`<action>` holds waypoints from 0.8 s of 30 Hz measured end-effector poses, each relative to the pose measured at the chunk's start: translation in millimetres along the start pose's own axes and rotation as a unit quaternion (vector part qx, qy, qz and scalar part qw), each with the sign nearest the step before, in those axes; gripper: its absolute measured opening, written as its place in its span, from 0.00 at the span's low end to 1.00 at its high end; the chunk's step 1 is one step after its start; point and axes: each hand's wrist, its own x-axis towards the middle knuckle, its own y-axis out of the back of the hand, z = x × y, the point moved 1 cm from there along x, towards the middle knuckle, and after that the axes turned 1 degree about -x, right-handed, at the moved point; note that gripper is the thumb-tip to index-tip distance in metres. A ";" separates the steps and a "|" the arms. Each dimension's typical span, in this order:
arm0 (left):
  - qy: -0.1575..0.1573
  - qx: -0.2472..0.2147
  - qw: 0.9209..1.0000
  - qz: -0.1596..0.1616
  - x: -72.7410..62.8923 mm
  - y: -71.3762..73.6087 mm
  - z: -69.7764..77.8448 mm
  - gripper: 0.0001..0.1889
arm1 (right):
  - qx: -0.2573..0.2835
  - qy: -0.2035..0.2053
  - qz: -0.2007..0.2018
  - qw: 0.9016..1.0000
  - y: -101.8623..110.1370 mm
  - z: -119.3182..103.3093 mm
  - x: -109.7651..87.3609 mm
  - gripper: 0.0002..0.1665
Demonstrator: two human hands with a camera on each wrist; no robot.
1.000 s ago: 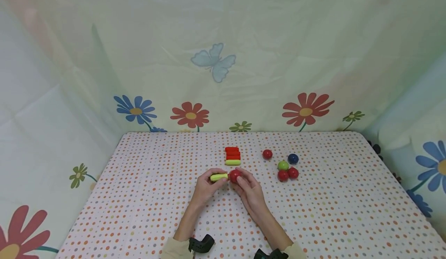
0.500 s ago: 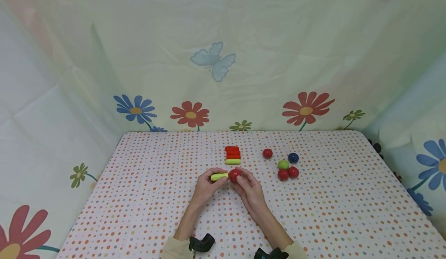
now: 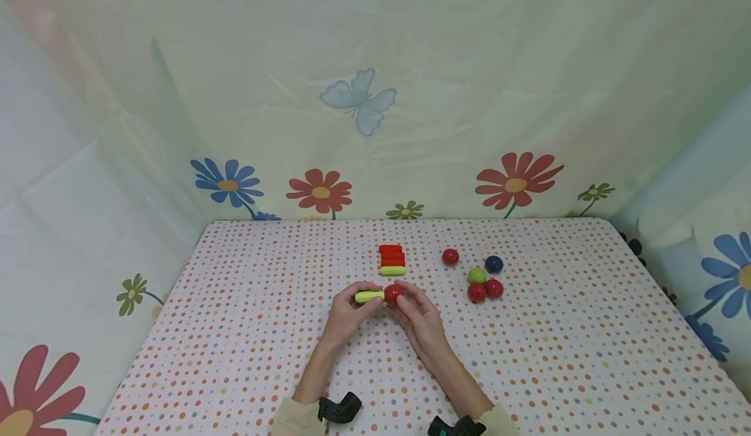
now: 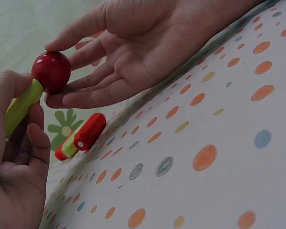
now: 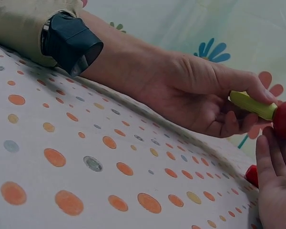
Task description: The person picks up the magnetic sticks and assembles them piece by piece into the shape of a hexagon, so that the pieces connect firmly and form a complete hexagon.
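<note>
My left hand [image 3: 345,317] pinches a yellow-green ridged stick [image 3: 367,297] between thumb and fingers. A glossy red ball [image 3: 392,294] is held by the thumb and fingers of my right hand [image 3: 426,329]. In the left wrist view the ball [image 4: 51,72] sits against the end of the stick [image 4: 23,106], and the right wrist view also has them end to end. Whether the two are joined inside cannot be seen. Both hands hold these pieces above the dotted tabletop [image 3: 246,358].
Beyond the hands lie red sticks [image 3: 392,255] and a yellow-green stick [image 3: 392,271] in a row. To the right are several red balls [image 3: 450,257], a green ball [image 3: 477,276] and a blue ball [image 3: 494,264]. A flowered cloth [image 3: 264,97] hangs behind the table.
The small gap between stick and red ball has closed, the ball coming slightly left against the stick's end. Both hands otherwise keep nearly the same place and grip.
</note>
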 end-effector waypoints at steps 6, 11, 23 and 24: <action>0.005 0.004 1.000 0.006 -0.3 0.5 0.8 0.14 | -0.027 -0.003 0.009 1.000 0.6 1.2 0.7 0.31; 0.005 0.010 1.000 0.006 0.1 1.2 1.6 0.13 | -0.045 -0.013 0.022 0.999 0.5 1.1 1.8 0.31; -0.023 0.023 0.999 0.004 9.5 2.5 -26.5 0.18 | -0.047 -0.006 0.035 0.998 0.9 -0.1 2.6 0.27; -0.025 0.019 1.000 0.000 8.8 2.1 -26.7 0.18 | -0.047 -0.004 0.036 0.998 1.0 0.2 2.4 0.27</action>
